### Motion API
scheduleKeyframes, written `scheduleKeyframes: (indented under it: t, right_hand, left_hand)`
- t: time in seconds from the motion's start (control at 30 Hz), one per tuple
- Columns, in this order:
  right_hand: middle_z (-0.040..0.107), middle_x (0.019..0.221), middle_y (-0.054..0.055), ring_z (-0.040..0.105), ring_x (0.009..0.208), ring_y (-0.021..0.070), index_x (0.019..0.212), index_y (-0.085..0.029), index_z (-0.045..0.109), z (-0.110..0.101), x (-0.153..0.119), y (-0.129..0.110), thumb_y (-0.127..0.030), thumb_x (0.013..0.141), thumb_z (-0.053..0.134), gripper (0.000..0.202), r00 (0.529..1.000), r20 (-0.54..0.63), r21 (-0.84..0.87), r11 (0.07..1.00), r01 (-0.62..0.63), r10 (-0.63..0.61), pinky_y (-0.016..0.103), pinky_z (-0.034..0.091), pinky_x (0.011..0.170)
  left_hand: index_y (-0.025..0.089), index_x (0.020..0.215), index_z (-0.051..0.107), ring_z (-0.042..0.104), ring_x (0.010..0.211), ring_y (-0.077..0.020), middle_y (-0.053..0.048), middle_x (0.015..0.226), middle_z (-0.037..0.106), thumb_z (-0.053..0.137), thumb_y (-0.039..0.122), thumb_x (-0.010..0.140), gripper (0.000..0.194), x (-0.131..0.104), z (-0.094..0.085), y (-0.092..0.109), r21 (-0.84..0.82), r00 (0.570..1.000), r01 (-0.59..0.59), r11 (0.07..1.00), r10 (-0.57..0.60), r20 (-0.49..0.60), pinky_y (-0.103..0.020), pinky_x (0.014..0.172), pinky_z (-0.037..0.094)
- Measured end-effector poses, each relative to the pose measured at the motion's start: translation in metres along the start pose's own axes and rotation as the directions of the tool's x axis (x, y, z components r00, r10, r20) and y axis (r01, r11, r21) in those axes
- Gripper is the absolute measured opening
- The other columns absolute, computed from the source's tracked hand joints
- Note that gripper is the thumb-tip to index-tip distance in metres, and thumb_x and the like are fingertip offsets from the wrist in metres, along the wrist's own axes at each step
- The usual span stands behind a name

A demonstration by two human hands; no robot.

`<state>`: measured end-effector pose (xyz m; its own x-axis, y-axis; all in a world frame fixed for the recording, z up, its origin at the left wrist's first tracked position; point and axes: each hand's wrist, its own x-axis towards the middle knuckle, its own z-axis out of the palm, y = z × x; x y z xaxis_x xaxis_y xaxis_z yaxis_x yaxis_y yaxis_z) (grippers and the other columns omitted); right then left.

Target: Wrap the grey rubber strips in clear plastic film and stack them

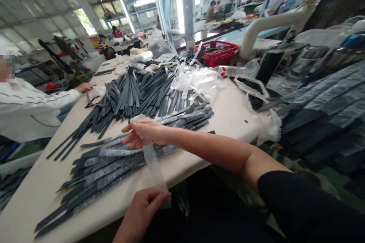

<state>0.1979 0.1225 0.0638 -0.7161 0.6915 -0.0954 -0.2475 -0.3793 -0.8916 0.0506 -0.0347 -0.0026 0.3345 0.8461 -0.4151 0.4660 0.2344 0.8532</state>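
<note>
A clear plastic strip (pixel 152 161) stretches between my two hands over the table's near edge. Its lower end is pinched in my left hand (pixel 145 209), close to my lap. Higher up, my right hand (pixel 146 131) has the upper part of the strip against its thumb and palm, fingers loosely curled. Beneath the strip lie dark grey flat straps (pixel 111 163), bundled and partly wrapped in clear plastic. Just beyond my right hand is another wrapped bundle (pixel 188 115). A large heap of loose grey straps (pixel 137 91) fans out behind.
White plastic strips (pixel 196 79) are piled beside a red basket (pixel 219 55). A black bottle (pixel 269 64) and a glass jar (pixel 303 66) stand at the right, near more wrapped straps (pixel 327 106). Across the pale table (pixel 228 115), a person in a white top (pixel 31 102) reaches in from the left.
</note>
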Motion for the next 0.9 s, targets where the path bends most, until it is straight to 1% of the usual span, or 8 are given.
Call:
scheduleKeyframes:
  t: [0.1,0.2,0.37,0.53,0.6,0.67,0.8,0.9]
  right_hand:
    - [0.075,0.095,0.006,0.072,0.074,0.0117,0.107,-0.015,0.065,-0.025,-0.005,-0.004,-0.037,0.106,0.036,0.036,0.999,0.027,-0.435,0.900,-0.027,0.043,0.020,0.055,0.064]
    - [0.075,0.102,0.006,0.072,0.082,0.0130,0.110,-0.015,0.068,-0.064,-0.012,-0.015,-0.042,0.104,0.038,0.041,0.994,-0.106,-0.839,0.537,-0.092,0.005,0.018,0.053,0.066]
    - [0.072,0.108,0.012,0.068,0.100,0.0228,0.111,-0.012,0.068,-0.145,-0.014,-0.036,-0.032,0.103,0.041,0.034,0.929,-0.313,-0.945,0.166,-0.283,-0.200,0.030,0.052,0.082]
    - [0.064,0.121,0.009,0.062,0.109,0.0238,0.113,-0.016,0.064,-0.195,-0.005,-0.040,-0.031,0.096,0.060,0.023,0.954,-0.193,-0.946,-0.213,-0.243,-0.230,0.047,0.050,0.095]
    - [0.066,0.114,0.008,0.062,0.107,0.0233,0.107,-0.014,0.065,-0.206,0.003,-0.038,-0.030,0.095,0.062,0.020,0.973,-0.120,-0.921,-0.343,-0.184,-0.199,0.047,0.050,0.094]
    - [0.067,0.109,0.007,0.064,0.102,0.0220,0.104,-0.014,0.066,-0.215,0.013,-0.038,-0.030,0.096,0.062,0.019,0.982,-0.073,-0.885,-0.442,-0.143,-0.173,0.045,0.052,0.092]
    - [0.067,0.105,0.006,0.066,0.092,0.0192,0.106,-0.014,0.065,-0.226,0.027,-0.039,-0.031,0.096,0.061,0.020,0.990,-0.038,-0.828,-0.550,-0.109,-0.138,0.040,0.055,0.085]
    - [0.067,0.101,0.005,0.066,0.088,0.0182,0.104,-0.013,0.065,-0.224,0.026,-0.043,-0.032,0.096,0.060,0.021,0.990,-0.036,-0.808,-0.580,-0.109,-0.136,0.039,0.055,0.082]
  left_hand:
    - [0.020,0.067,0.078,0.067,0.068,-0.0269,-0.008,0.069,0.074,0.075,0.051,0.071,0.031,0.018,-0.033,0.002,-0.152,0.999,0.028,0.988,-0.032,-0.024,-0.034,0.068,0.054]
    - [0.016,0.055,0.071,0.063,0.056,-0.0195,-0.006,0.057,0.068,0.088,0.037,0.055,0.027,0.047,-0.083,0.017,-0.413,0.956,-0.069,0.908,-0.058,-0.286,-0.027,0.059,0.055]
    - [0.015,0.057,0.056,0.056,0.046,-0.0092,0.004,0.049,0.058,0.060,0.022,0.090,0.034,0.097,-0.171,0.081,-0.693,0.800,-0.340,0.636,-0.192,-0.569,-0.020,0.053,0.054]
    - [0.016,0.072,0.060,0.062,0.053,-0.0073,0.006,0.057,0.065,0.043,0.028,0.101,0.036,0.106,-0.224,0.149,-0.582,0.588,-0.718,0.383,-0.116,-0.801,-0.018,0.057,0.056]
    - [0.017,0.075,0.063,0.065,0.056,-0.0081,0.005,0.062,0.069,0.042,0.026,0.101,0.035,0.102,-0.226,0.159,-0.555,0.567,-0.769,0.318,-0.063,-0.821,-0.019,0.058,0.057]
    - [0.017,0.077,0.066,0.068,0.059,-0.0090,0.002,0.066,0.072,0.041,0.023,0.101,0.036,0.100,-0.217,0.154,-0.603,0.615,-0.747,0.280,-0.053,-0.786,-0.020,0.061,0.058]
    - [0.017,0.079,0.071,0.072,0.065,-0.0125,-0.003,0.073,0.076,0.039,0.015,0.100,0.038,0.099,-0.178,0.113,-0.759,0.765,-0.596,0.261,-0.102,-0.636,-0.023,0.065,0.060]
    - [0.020,0.077,0.074,0.072,0.065,-0.0141,-0.002,0.074,0.076,0.040,0.011,0.098,0.041,0.095,-0.144,0.074,-0.821,0.820,-0.511,0.255,-0.142,-0.554,-0.025,0.063,0.061]
